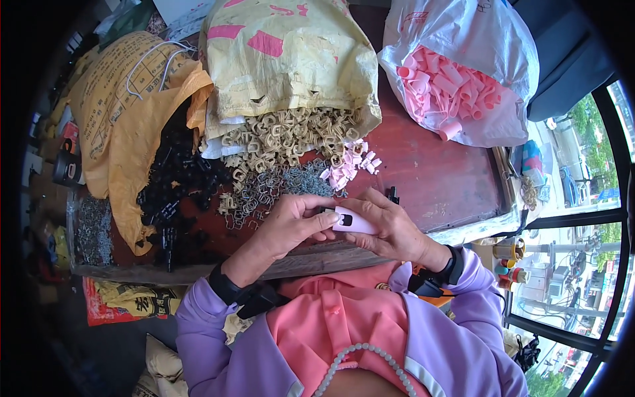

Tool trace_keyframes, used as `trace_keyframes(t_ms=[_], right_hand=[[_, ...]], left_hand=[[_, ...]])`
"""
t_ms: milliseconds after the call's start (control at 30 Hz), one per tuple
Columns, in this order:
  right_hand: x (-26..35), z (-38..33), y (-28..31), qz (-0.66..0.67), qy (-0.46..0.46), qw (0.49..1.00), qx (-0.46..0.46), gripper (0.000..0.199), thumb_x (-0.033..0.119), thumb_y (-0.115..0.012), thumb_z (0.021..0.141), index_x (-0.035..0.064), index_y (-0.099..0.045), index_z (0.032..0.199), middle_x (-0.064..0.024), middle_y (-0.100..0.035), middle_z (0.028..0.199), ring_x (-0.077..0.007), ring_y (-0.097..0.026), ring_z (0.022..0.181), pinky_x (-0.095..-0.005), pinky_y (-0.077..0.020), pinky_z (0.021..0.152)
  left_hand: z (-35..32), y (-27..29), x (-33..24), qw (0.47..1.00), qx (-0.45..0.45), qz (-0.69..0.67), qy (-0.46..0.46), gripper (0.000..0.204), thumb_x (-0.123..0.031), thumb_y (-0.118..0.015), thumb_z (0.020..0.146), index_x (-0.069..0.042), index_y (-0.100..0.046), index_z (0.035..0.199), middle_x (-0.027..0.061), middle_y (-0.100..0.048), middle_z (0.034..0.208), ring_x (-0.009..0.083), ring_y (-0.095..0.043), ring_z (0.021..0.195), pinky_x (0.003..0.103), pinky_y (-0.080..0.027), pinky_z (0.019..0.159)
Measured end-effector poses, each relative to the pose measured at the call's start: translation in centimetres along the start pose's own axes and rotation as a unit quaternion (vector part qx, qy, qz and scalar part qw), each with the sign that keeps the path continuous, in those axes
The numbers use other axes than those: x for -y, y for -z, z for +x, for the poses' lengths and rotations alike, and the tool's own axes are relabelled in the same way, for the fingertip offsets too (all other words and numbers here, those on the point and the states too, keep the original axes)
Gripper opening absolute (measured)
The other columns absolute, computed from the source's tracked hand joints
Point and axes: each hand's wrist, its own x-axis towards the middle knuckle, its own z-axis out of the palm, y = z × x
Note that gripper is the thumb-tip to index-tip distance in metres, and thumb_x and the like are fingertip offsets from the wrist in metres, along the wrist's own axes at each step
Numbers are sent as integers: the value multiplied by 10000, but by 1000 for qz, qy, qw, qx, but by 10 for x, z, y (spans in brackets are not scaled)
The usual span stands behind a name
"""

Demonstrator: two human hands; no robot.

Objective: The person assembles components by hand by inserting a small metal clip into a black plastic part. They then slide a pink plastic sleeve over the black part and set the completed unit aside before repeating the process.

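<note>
Between my two hands, over the table's front edge, is a pale pink plastic shell (362,222) with a dark opening or black part near its left end. My right hand (391,228) is wrapped round its right side. The thumb and fingers of my left hand (296,223) are closed at its left end, by a small black part that is mostly hidden. Just beyond my hands lie a pile of metal wire loops (254,198), blue-grey small metal pieces (307,180) and small pink parts (349,165).
Tan plastic buckles (291,135) spill from a pale woven sack (291,59). Black plastic parts (182,172) spill from an orange sack (126,99) at left. Pink tube-like shells (450,83) fill a white bag (493,40) at far right. A window (562,264) stands at right.
</note>
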Motion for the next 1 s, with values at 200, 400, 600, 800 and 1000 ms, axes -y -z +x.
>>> trace_keyframes(t_ms=[200,400,600,800,1000], right_hand=[[-5,6,15,39,139,987,66,681,264,-686,622,-19,-398,1170,-177,-447,1030,-313,-468,908,-391,-368,827],[1,2,10,128,168,974,82,670,245,-675,608,-39,-404,1150,-191,-447,1041,-317,-458,947,-391,-361,843],[-5,-45,17,7,42,997,-60,483,239,-612,633,-44,-485,1004,-175,-505,906,-298,-514,818,-354,-416,717],[-27,-156,23,-111,-246,941,-204,366,238,-587,639,-12,-523,899,-139,-511,812,-277,-523,747,-336,-419,652],[-38,-199,11,-344,-338,871,-94,388,244,-649,622,21,-535,918,-124,-496,890,-273,-473,851,-354,-379,742]], left_hand=[[3,-13,-3,995,61,-59,-50,450,-125,-587,761,42,-415,1142,88,-566,923,96,-559,732,200,-470,589],[6,-23,8,991,66,-102,-48,553,-119,-604,751,42,-325,1201,89,-555,912,97,-554,752,186,-455,599],[8,-13,16,993,77,-89,11,637,-157,-604,742,19,-250,1241,93,-556,881,110,-552,712,195,-453,594],[20,-2,25,993,22,-115,34,586,-174,-583,753,8,-286,1224,86,-561,852,98,-544,670,190,-445,591],[33,-7,31,991,44,-116,53,479,-175,-555,774,-1,-362,1176,65,-567,833,82,-541,670,184,-442,591]])
